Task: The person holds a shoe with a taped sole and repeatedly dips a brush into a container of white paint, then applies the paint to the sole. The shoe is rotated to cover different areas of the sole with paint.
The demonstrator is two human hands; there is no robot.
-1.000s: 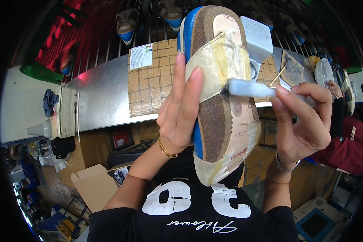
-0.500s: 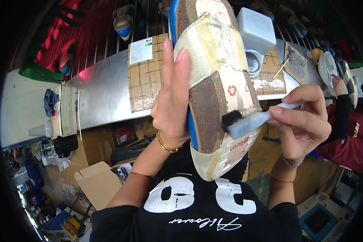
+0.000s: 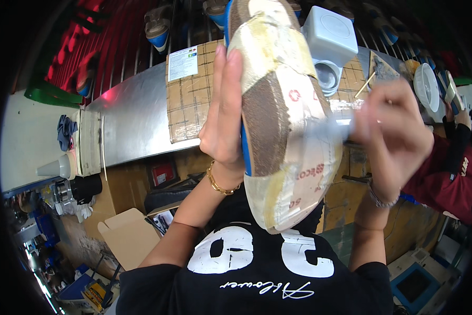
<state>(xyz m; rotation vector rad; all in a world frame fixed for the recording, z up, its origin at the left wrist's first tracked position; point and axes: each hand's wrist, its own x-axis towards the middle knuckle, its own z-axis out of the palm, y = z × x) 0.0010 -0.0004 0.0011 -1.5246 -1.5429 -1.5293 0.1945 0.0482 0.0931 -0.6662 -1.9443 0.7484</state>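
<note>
My left hand presses flat against the side of a shoe, holding it up sole toward me. The sole is brown and rough in the middle, with pale tape over toe and heel and a blue edge along its left side. My right hand grips a small brush with a pale handle; it is blurred with motion and lies across the sole's right side.
A metal workbench runs behind, with a gridded cardboard mat, a white square container and a white bowl. Shoes sit on a rack beyond. Another person in a dark red sleeve is at right. An open cardboard box lies below.
The shoe has tilted and moved a little right. My right hand has swept the brush from the toe down across the sole and back to mid-sole, now blurred.
</note>
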